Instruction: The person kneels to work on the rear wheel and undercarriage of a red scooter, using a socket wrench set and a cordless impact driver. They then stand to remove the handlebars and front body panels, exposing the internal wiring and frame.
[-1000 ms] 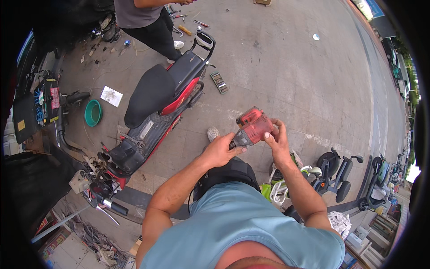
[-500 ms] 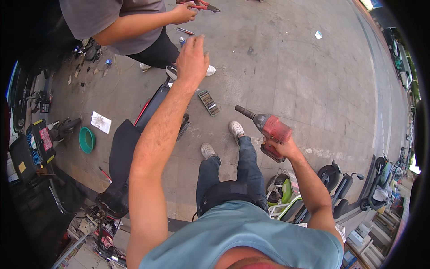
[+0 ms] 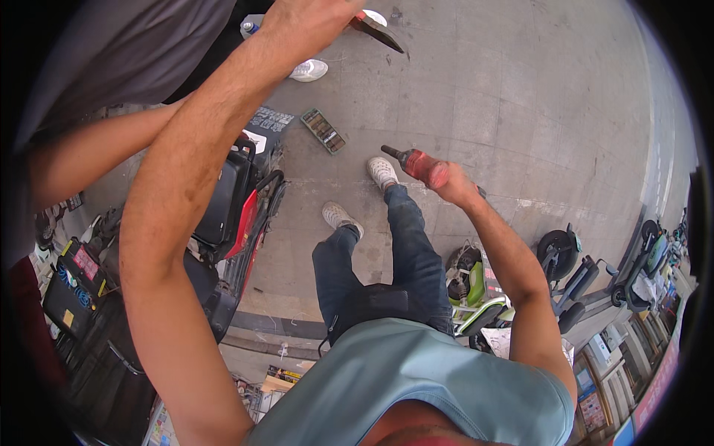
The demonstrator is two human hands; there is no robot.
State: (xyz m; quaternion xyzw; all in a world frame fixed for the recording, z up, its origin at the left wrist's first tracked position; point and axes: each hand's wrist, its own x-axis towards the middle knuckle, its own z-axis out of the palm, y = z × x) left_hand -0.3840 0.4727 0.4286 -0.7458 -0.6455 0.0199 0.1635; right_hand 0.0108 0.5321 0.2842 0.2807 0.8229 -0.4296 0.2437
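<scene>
My right hand (image 3: 457, 186) is closed round a red cordless impact wrench (image 3: 422, 165). The tool's long dark socket points up and left, above the floor. At the top edge, my left hand (image 3: 316, 21) reaches across a co-worker's forearm (image 3: 97, 149). Red-handled pliers (image 3: 378, 31) with dark jaws stick out just right of and below this hand. The picture's edge cuts off my left fingers, so whether they grip the pliers is hidden. My forearm also hides the co-worker's hand. On the floor ahead of my feet lies a green socket case (image 3: 324, 131) with several sockets.
A black and red scooter (image 3: 242, 215) stands close at my left. A co-worker in a grey shirt (image 3: 134, 44) leans in at the upper left. A green scooter (image 3: 476, 290) and other parked scooters (image 3: 569, 275) stand at the right. A toolbox (image 3: 78, 271) is at the far left.
My left hand has reached farther up and forward, up to the pliers. The co-worker has come closer on the left. My right hand still holds the impact wrench, now turned more side-on.
</scene>
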